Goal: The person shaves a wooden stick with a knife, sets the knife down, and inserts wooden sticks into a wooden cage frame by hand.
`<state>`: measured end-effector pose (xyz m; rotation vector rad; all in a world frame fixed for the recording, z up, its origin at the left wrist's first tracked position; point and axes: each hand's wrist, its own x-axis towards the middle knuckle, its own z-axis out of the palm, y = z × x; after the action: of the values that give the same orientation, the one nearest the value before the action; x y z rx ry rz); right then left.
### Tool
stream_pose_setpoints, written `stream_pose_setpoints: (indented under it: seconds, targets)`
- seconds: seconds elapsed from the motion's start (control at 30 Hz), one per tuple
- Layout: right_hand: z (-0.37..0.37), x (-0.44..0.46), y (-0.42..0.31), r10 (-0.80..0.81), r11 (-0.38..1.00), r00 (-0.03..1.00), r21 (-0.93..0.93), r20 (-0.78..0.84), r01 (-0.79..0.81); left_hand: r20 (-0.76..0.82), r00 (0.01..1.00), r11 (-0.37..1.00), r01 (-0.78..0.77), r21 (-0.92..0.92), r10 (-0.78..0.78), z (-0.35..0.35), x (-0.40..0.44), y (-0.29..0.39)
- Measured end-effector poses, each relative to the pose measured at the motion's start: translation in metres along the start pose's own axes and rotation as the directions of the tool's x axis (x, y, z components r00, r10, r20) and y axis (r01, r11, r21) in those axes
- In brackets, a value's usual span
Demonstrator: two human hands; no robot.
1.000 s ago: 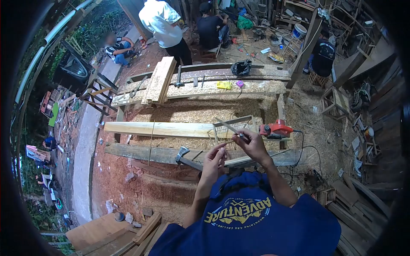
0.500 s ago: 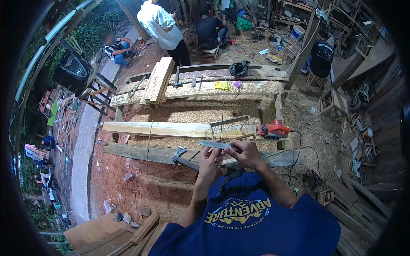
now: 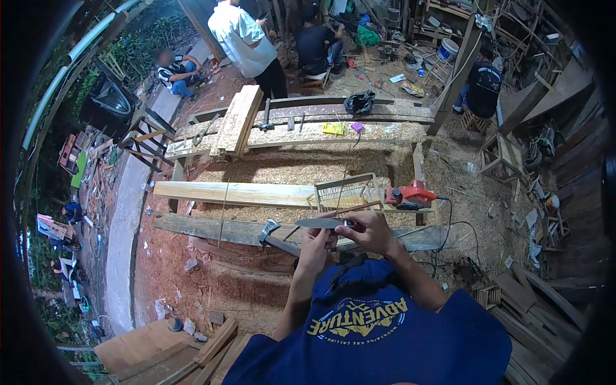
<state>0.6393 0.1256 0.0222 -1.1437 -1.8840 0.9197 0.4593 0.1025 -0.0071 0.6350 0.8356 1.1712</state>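
Note:
A knife (image 3: 319, 223) lies level in front of my chest, its blade pointing left. My right hand (image 3: 364, 231) is closed on its handle. Just under the blade is my left hand (image 3: 314, 246), with its fingers bent and pressed together near the blade; what they pinch, if anything, is too small to tell. Behind the hands a small slatted wooden frame (image 3: 346, 190) rests by the long pale plank (image 3: 237, 192). A red power tool (image 3: 410, 194) sits right of the frame, and an axe (image 3: 277, 237) lies left of my hands.
Stacked boards (image 3: 237, 122), a yellow packet (image 3: 333, 129) and a black bag (image 3: 359, 102) lie on the bench's far beam (image 3: 276, 135). One person (image 3: 247, 42) stands beyond it; others sit farther off. A black cable (image 3: 452, 215) trails from the power tool.
My right hand has come down and left, and the knife has swung to point left over my left hand. The standing person has turned somewhat, and a phone now shows.

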Motion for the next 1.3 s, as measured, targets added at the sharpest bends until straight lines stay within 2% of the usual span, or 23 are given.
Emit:
stream_pose_setpoints:
  seconds: [0.07,0.17,0.27,0.37,0.47,0.6,0.73,0.87,1.0,1.07,1.17,1.23,1.3]
  targets:
    - [-0.005,0.004,0.0,-0.076,0.997,0.997,-0.001,-0.006,0.076,0.012,1.0,1.0,0.018,0.013,-0.018,-0.002,0.0,0.0]
    - [-0.01,0.006,0.009,-0.217,0.971,0.975,-0.111,-0.036,0.212,0.029,0.999,0.999,0.031,0.042,-0.033,-0.002,0.0,0.003]
    - [-0.015,0.008,0.012,-0.234,0.965,0.969,-0.142,-0.076,0.222,0.026,0.996,0.997,0.081,0.014,-0.082,-0.001,-0.001,0.01]
    - [-0.023,0.004,0.006,-0.012,0.989,0.997,-0.15,-0.076,0.0,0.045,0.995,0.994,0.085,0.074,-0.089,-0.004,0.001,0.012]
    - [-0.023,0.003,0.005,-0.114,0.959,0.993,-0.265,-0.021,0.105,0.008,0.994,0.994,0.105,0.01,-0.105,0.007,-0.001,0.016]
    - [-0.024,0.008,0.01,-0.295,0.946,0.954,-0.156,-0.055,0.283,0.03,0.997,0.997,0.078,-0.016,-0.078,0.013,0.0,0.015]
    - [-0.032,0.017,0.01,-0.216,0.955,0.968,-0.232,-0.13,0.182,0.096,0.994,0.996,0.062,-0.058,-0.056,0.006,0.007,0.017]
    - [-0.029,0.021,0.008,-0.393,0.899,0.918,-0.234,-0.058,0.37,0.117,0.991,0.997,0.069,-0.042,-0.064,0.015,0.006,0.021]
    - [-0.034,0.029,0.019,-0.382,0.89,0.924,-0.282,-0.027,0.359,0.08,0.994,0.996,0.077,0.035,-0.08,0.023,0.008,0.028]
    - [-0.035,0.032,0.017,-0.437,0.867,0.897,-0.297,-0.069,0.399,0.087,0.994,0.997,0.055,0.061,-0.06,0.023,0.011,0.027]
    - [-0.034,0.033,0.019,-0.434,0.863,0.899,-0.314,-0.063,0.395,0.084,0.995,0.993,0.036,0.114,-0.046,0.025,0.009,0.032]
    - [-0.035,0.034,0.019,-0.402,0.871,0.915,-0.325,-0.037,0.369,0.1,0.994,0.997,0.036,0.076,-0.043,0.017,0.012,0.025]
    - [-0.035,0.037,0.027,-0.46,0.86,0.882,-0.299,-0.1,0.415,0.104,0.993,0.998,0.044,0.044,-0.048,0.013,0.015,0.024]
